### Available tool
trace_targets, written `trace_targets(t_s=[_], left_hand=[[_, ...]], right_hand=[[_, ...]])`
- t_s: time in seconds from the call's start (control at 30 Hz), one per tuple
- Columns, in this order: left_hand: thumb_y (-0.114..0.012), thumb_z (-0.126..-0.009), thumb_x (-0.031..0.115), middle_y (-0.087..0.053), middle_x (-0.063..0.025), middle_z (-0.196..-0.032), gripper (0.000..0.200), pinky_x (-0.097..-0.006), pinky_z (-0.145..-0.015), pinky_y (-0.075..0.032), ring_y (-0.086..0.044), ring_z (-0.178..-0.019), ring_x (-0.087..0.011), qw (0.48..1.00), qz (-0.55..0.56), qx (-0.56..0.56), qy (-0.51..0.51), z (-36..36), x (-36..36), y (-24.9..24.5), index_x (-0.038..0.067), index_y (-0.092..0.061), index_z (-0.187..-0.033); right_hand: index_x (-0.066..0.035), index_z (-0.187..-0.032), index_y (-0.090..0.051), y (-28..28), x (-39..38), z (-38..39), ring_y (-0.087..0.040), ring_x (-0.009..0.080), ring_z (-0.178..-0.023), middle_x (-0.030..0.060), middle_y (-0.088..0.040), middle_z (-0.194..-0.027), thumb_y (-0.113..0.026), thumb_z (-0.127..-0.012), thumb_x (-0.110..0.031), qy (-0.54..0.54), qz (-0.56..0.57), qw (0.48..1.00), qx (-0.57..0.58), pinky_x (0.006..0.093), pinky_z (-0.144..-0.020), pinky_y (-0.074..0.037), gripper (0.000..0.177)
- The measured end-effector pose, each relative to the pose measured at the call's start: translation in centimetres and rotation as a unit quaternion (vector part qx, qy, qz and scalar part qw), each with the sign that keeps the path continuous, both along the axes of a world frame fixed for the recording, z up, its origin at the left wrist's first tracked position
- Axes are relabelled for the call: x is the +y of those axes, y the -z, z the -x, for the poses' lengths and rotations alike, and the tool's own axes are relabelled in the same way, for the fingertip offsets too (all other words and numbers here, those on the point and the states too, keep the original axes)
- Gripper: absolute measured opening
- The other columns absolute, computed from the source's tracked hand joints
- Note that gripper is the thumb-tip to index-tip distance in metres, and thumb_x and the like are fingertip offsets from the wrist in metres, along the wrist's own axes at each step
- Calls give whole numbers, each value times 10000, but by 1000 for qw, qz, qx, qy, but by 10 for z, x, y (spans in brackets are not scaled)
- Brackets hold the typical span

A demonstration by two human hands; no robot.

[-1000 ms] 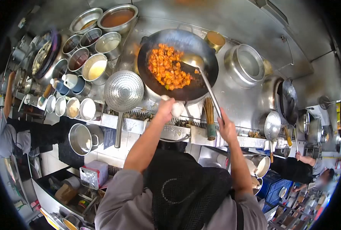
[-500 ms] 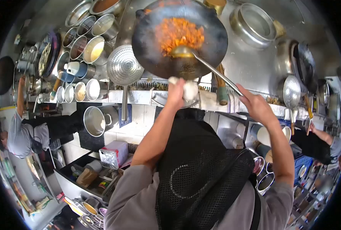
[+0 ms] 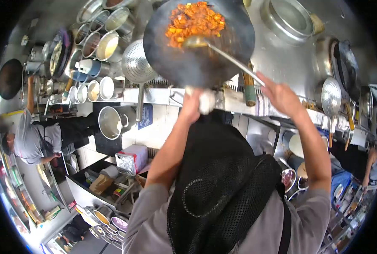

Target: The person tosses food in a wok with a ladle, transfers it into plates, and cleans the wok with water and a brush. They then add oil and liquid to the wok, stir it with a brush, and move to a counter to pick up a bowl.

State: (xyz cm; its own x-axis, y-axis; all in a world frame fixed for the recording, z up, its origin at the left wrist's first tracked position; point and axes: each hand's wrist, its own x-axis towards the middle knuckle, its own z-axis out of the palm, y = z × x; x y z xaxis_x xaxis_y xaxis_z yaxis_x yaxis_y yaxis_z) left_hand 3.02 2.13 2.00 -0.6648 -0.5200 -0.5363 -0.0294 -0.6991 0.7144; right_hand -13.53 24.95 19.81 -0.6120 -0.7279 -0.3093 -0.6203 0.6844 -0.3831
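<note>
My left hand (image 3: 191,107) is closed on a white cloth (image 3: 207,103) at the near rim of a large black wok (image 3: 165,63). Whatever part of the wok lies under the cloth is hidden. Fingers wrapped round its long metal handle, my right hand (image 3: 282,98) holds a ladle (image 3: 230,62), whose bowl rests low in the wok against the food. Orange-red chunks of food (image 3: 194,22) are heaped toward the wok's far side, with steam rising in front of them.
Left of the wok lie a perforated strainer (image 3: 136,63) and several metal pots of sauces and seasonings. A bamboo brush (image 3: 249,91) stands near my right hand. Stacked metal bowls (image 3: 288,21) and another strainer (image 3: 331,97) are on the right. Co-workers stand at both sides.
The wok and its food have moved away from me and up in the view. The ladle has gone with them, and both hands have kept their holds. The view has shifted slightly.
</note>
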Motion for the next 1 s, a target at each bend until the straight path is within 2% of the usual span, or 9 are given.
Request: trace_targets(t_s=[0.1,0.2,0.27,0.4,0.47,0.57,0.73,0.93,1.0], left_hand=[[-497,-953,79,-661,-175,-1039,279,-447,-781,-589,-683,-912,-307,996,11,2,92,-28,-8,-1,-7,-495,-1218],[-444,-973,100,-660,-174,-1020,223,-428,-783,-586,-685,-898,-292,995,-52,-60,56,-2,-12,-81,-7,-527,-1149],[-417,-991,142,-658,-162,-976,229,-431,-771,-584,-682,-868,-281,995,-63,-21,77,41,-33,-118,-29,-530,-1093],[-486,-959,91,-630,-165,-1092,272,-415,-853,-569,-668,-943,-310,994,-34,-103,13,38,-10,-62,-26,-484,-1204],[-501,-934,47,-601,-168,-1180,357,-418,-906,-547,-638,-1048,-314,999,-10,-8,52,2,9,-22,-22,-449,-1280],[-517,-911,14,-607,-166,-1157,396,-442,-881,-557,-644,-1032,-288,996,44,49,56,2,1,-10,8,-447,-1300],[-491,-930,48,-623,-138,-910,53,-430,-688,-578,-668,-838,-249,998,-61,13,32,100,-69,-14,30,-520,-970],[-542,-918,72,-609,-122,-954,206,-417,-682,-580,-654,-799,-247,999,-41,-17,7,103,-63,2,-14,-482,-1095],[-585,-913,105,-608,-133,-988,284,-400,-683,-576,-643,-804,-229,995,48,-83,4,117,-59,63,-15,-468,-1142]], right_hand=[[-128,-1374,-535,-28,32,1,-654,422,-759,259,-657,-820,-577,-953,-233,-87,64,994,-21,483,-759,-496,436],[-127,-1374,-537,-94,27,13,-651,428,-764,251,-664,-847,-569,-951,-228,-68,-59,988,-125,477,-770,-496,436],[-127,-1373,-539,-84,19,21,-649,423,-748,259,-656,-823,-557,-959,-234,-84,-36,994,-65,477,-749,-498,428],[-209,-1441,-456,13,5,33,-619,416,-642,251,-646,-769,-510,-985,-257,-61,-41,990,119,514,-609,-500,461],[-250,-1468,-412,76,20,22,-618,418,-615,212,-605,-694,-509,-986,-301,-19,77,991,104,541,-594,-496,494],[-228,-1444,-451,66,19,-17,-653,415,-718,247,-644,-747,-619,-931,-202,32,167,981,95,494,-634,-514,541],[-175,-1441,-455,-17,-17,-41,-626,415,-687,241,-643,-795,-591,-950,-160,58,219,973,38,462,-625,-482,510],[-132,-1431,-462,31,21,-38,-635,389,-639,251,-625,-742,-562,-970,-148,151,138,977,65,465,-590,-483,472],[-120,-1435,-458,52,4,-23,-654,351,-630,264,-620,-731,-549,-980,-143,182,39,982,24,430,-590,-495,465]])
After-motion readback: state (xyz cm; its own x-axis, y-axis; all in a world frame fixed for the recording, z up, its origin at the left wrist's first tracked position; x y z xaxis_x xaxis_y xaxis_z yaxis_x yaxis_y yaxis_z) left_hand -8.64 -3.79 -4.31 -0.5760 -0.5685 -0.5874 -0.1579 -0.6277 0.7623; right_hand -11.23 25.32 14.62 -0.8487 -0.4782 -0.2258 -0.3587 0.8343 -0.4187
